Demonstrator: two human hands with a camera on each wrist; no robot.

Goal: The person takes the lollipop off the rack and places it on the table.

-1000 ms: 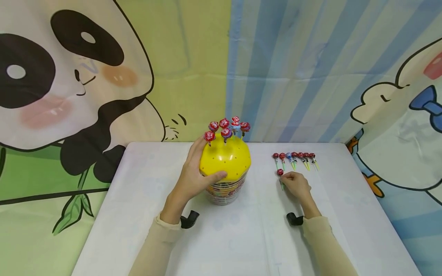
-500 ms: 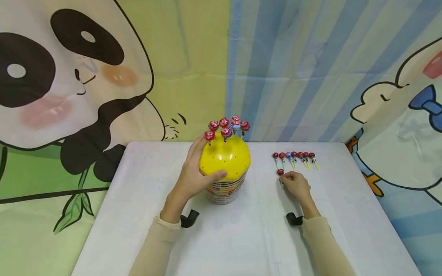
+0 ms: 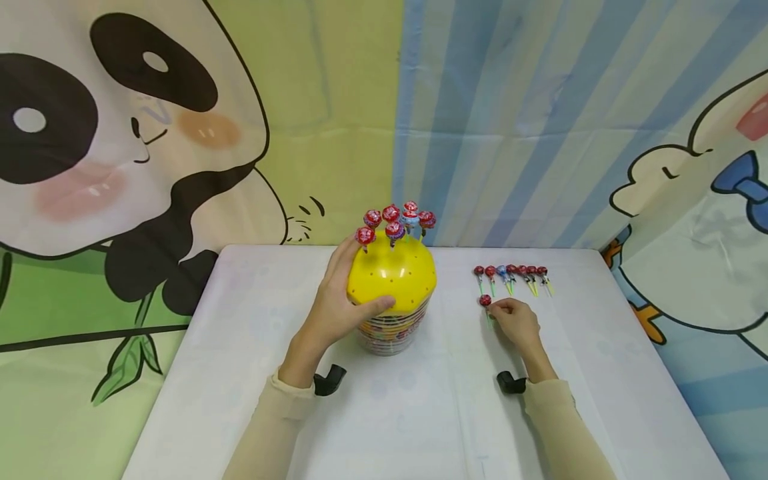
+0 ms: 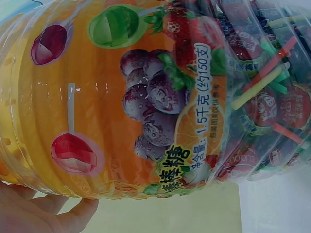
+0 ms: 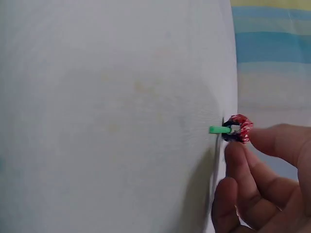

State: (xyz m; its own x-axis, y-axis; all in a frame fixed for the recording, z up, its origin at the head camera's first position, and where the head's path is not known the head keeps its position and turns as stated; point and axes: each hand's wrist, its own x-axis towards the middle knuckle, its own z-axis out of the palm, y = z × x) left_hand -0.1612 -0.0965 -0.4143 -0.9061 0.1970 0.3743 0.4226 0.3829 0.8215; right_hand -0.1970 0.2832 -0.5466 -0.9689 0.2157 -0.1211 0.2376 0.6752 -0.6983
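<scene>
My left hand [image 3: 339, 303] grips the yellow domed lid [image 3: 391, 277] of a clear plastic lollipop jar [image 3: 387, 337], thumb across the front and fingers round the left side. Small holes dot the lid, and several wrapped lollipops [image 3: 394, 231] stand upright in its upper part. In the left wrist view, the jar's fruit label [image 4: 112, 111] and the lollipops inside [image 4: 265, 104] show, with fingertips [image 4: 80, 213] at the lid end. To the right, my right hand [image 3: 517, 323] pinches a red-wrapped lollipop [image 3: 485, 301] with a green stick [image 5: 219, 129], held by thumb and fingers close over the table.
Several more lollipops, mostly red and one blue [image 3: 502, 270], lie in a row at the table's back right. A white cloth covers the table [image 3: 396, 427]. Behind its far edge hangs a cartoon-printed curtain [image 3: 336, 133]. A black wrist mount [image 3: 330, 381] sits at each sleeve.
The lollipop in my right hand has shifted slightly left and down at its head. My left hand stays on the lid, and the jar has not moved.
</scene>
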